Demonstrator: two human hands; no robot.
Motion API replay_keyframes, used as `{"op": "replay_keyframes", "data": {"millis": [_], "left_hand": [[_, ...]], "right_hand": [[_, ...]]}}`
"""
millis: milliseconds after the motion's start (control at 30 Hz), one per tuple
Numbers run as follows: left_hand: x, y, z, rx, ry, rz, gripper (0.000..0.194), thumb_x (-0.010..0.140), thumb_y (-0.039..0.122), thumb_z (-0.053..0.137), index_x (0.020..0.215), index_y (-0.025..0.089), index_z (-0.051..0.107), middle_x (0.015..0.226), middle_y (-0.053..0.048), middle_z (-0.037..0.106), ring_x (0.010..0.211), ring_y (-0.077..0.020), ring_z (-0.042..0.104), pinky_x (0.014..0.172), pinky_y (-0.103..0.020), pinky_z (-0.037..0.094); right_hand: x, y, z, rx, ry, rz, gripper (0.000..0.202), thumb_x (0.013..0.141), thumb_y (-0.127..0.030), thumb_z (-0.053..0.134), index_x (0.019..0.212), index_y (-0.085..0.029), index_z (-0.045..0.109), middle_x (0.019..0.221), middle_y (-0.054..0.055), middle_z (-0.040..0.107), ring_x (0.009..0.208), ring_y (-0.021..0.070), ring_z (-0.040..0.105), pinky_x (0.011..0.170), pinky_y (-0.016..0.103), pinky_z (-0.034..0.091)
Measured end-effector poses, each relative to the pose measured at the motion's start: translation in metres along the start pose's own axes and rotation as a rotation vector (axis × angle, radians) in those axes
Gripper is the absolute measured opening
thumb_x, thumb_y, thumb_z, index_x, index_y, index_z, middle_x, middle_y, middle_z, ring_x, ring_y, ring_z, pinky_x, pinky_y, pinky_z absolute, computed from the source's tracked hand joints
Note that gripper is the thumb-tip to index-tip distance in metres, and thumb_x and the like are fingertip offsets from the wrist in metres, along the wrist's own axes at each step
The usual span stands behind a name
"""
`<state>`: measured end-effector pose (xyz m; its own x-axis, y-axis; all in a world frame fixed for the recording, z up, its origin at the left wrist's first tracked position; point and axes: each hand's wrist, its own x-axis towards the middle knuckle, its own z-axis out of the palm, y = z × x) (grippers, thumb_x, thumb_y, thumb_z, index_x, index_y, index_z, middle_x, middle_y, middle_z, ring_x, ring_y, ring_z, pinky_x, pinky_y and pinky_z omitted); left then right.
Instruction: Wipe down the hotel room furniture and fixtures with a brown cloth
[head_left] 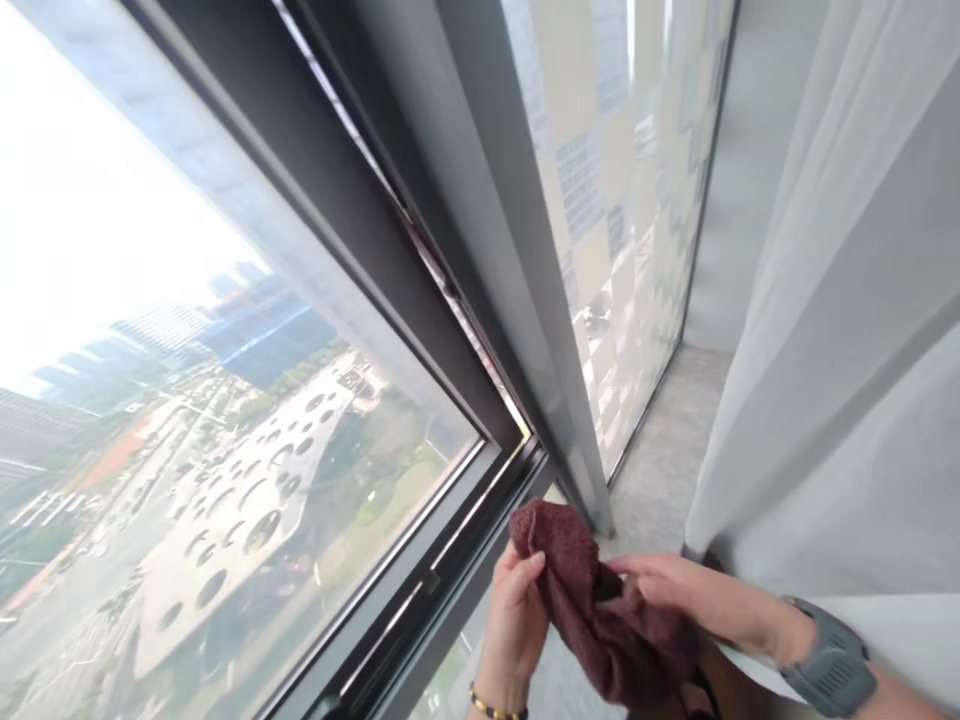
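A dark maroon cloth (600, 610) hangs bunched between my two hands, low in the head view. My left hand (516, 600) grips its left edge, thumb laid over the fabric. On the cloth's right side, my right hand (660, 585) is closed around a fold, its fingertips partly hidden by the material. The cloth is just in front of the lower corner of a window frame (517, 440), which stands slightly ajar with a thin bright gap along its side.
A grey upright post (555, 300) rises beside the window. Patterned glass (637, 220) stands right of it, above a grey floor (667, 430). A white curtain (840, 400) hangs at the right. Through the window pane (225, 420), buildings and roads show far below.
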<state>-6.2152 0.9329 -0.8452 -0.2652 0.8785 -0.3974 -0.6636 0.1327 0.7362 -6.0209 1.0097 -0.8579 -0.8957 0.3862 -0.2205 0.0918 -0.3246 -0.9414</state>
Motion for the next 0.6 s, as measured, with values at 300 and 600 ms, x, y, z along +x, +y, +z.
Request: {"op": "replay_keyframes", "data": {"millis": [300, 600], "left_hand": [[-0.003, 0.033, 0.032, 0.401, -0.187, 0.136, 0.045, 0.076, 0.037, 0.074, 0.116, 0.018, 0.071, 0.103, -0.011, 0.073, 0.093, -0.0262, 0.066, 0.090, -0.039, 0.050], [-0.009, 0.044, 0.049, 0.843, -0.226, 0.284, 0.032, 0.090, 0.040, 0.057, 0.109, 0.021, 0.074, 0.098, -0.005, 0.073, 0.089, -0.0223, 0.062, 0.088, -0.031, 0.048]], "right_hand": [[0.015, -0.002, -0.017, -0.354, 0.256, -0.006, 0.027, 0.081, -0.041, 0.054, 0.072, -0.017, 0.062, 0.067, 0.001, 0.058, 0.070, 0.0182, 0.054, 0.065, 0.029, 0.040], [-0.005, -0.048, -0.090, -0.604, 0.676, -0.161, 0.047, 0.090, -0.055, 0.044, 0.110, -0.021, 0.068, 0.116, 0.009, 0.066, 0.111, 0.0293, 0.057, 0.102, 0.043, 0.040]]}}
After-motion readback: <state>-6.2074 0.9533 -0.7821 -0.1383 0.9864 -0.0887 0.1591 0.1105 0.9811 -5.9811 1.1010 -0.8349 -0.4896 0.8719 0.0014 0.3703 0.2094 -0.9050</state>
